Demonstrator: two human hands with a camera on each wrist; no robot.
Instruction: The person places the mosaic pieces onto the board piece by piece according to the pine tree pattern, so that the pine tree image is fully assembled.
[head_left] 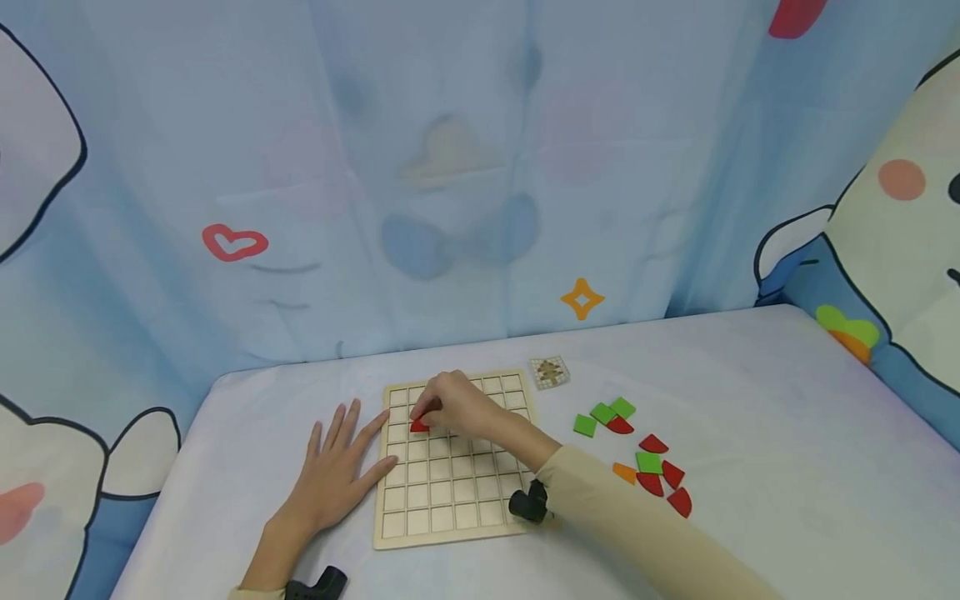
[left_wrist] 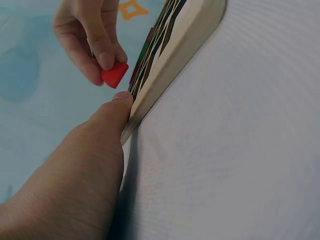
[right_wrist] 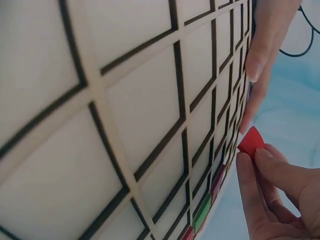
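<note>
My right hand (head_left: 465, 406) pinches a red quarter-circle tile (head_left: 418, 426) between thumb and fingers above the upper left of a wooden grid board (head_left: 420, 545). In the right wrist view, the red tile (right_wrist: 251, 142) is tilted and held just off the grid. My left hand (head_left: 330, 473) lies with spread, straight fingers at the board's left edge, thumb and forefinger touching the frame. A green tile (right_wrist: 202, 212) and red ones sit in far cells of the board; in the head view my right hand hides them.
Right of the board lie loose tiles: several green squares (head_left: 585, 426), several red quarter-circles (head_left: 679, 502) and an orange piece (head_left: 624, 473). A small pattern card (head_left: 550, 372) lies by the board's top right corner. A printed blue curtain (head_left: 465, 275) hangs behind the white-covered table (head_left: 787, 467).
</note>
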